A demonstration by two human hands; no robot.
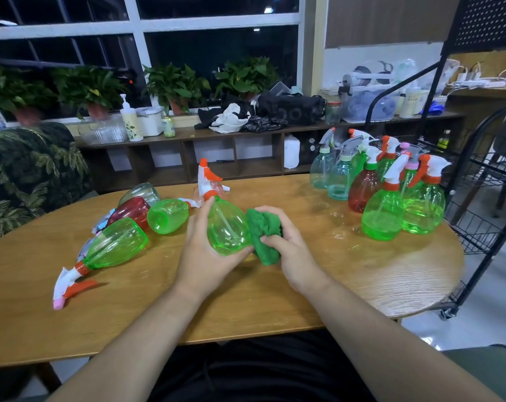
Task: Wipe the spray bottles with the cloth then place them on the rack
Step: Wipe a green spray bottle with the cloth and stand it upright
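Over the middle of the light wooden surface (362, 274): a transparent green plastic spray bottle (228, 227) with a white-and-orange trigger head, tilted, head pointing away. Gripped from the left by the left hand (200, 253), thumb and fingers curled round its belly. Pressed against its right flank — a bunched green cloth (262, 227), clutched in the right hand (289, 245), fingers wrapped round the wad.

To the left, lying on their sides on the surface: a green bottle with trigger head (115, 245) nearest, a second green bottle (167, 216), a red bottle (130, 211), a clear greyish bottle (141, 192) behind.

At the far right of the surface, upright in a close group — green, red and pale teal spray bottles (383, 213). Just beyond the surface's right edge, a black wire rack (484, 172).
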